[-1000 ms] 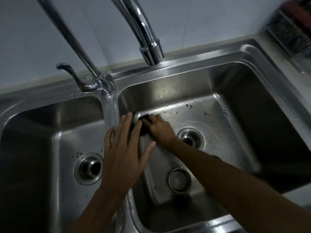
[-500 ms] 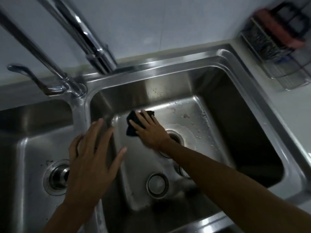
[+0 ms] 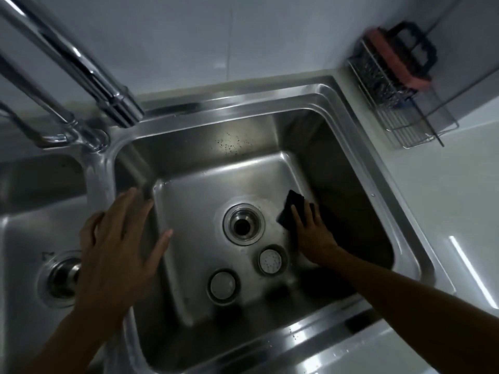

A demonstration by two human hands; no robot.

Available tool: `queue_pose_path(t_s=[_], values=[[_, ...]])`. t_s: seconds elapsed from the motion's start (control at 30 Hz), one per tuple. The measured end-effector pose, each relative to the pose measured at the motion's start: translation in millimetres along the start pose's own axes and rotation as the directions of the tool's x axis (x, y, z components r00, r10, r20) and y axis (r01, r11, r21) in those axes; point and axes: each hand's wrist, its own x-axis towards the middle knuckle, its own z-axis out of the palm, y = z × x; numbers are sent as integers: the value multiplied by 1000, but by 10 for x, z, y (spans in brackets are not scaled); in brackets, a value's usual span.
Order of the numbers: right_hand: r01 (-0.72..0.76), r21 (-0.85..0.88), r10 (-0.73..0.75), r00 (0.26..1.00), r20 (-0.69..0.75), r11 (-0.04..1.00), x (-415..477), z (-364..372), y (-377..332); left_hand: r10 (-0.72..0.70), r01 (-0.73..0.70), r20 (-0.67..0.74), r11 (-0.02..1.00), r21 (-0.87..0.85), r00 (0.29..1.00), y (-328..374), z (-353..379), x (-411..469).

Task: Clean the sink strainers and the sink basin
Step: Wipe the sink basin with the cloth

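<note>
Stainless steel double sink, right basin [image 3: 270, 179] filling most of the view; left basin [image 3: 24, 228] partly in frame. Right hand [image 3: 313, 233] down in the right basin, fingers spread flat, pressing a dark rectangular scrubbing pad [image 3: 290, 209] against the floor where it meets the right wall. Pad's long axis runs from near-left to far-right, its far corner pointing up the wall; fingers cover its near half. Hand is not curled round the pad, only flat on it.

Left hand [image 3: 118, 247] open, fingers splayed, holding nothing, over the steel divider [image 3: 98, 179] between the basins; contact with it cannot be told.

Open round drain [image 3: 243, 224] at the basin centre, just left of the pad. Two round metal strainers loose on the basin floor nearer the person: one perforated strainer [image 3: 270, 260] just beside the right wrist, one plain-faced strainer [image 3: 223, 286] further left, between the two hands. Both apart from either hand.

Dark specks on the far wall. Chrome tap [image 3: 89, 68] at upper left, blurred. Wire rack [image 3: 399, 103] with a reddish sponge [image 3: 397, 60] on the counter, upper right
</note>
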Motion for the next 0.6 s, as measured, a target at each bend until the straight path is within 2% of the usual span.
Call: queue_pose_path(t_s=[0.07, 0.2, 0.27, 0.33, 0.43, 0.53, 0.6], values=[[23, -71, -16, 995, 101, 997, -123, -70, 64, 4, -4, 11, 1000, -11, 1000, -5, -12, 10], [82, -302, -38, 988, 150, 950, -141, -298, 2, -16, 17, 20, 1000, -26, 1000, 5, -17, 3], [224, -345, -144, 959, 243, 912, -191, -285, -25, -16, 17, 14, 999, -39, 1000, 7, -15, 5], [410, -335, -273, 881, 385, 848, -297, -251, -11, -15, 15, 1, 999, -37, 1000, 1, -9, 6], [660, -422, -413, 734, 539, 621, -367, -346, -75, -34, 35, 19, 999, -28, 999, 8, -8, 4], [774, -411, -557, 632, 539, 482, -410, -429, -283, -52, 53, 44, 998, -19, 998, 13, -8, 5], [793, -354, -610, 608, 508, 495, -481, -415, -451, -50, 51, 48, 999, -16, 998, 9, -16, 9]])
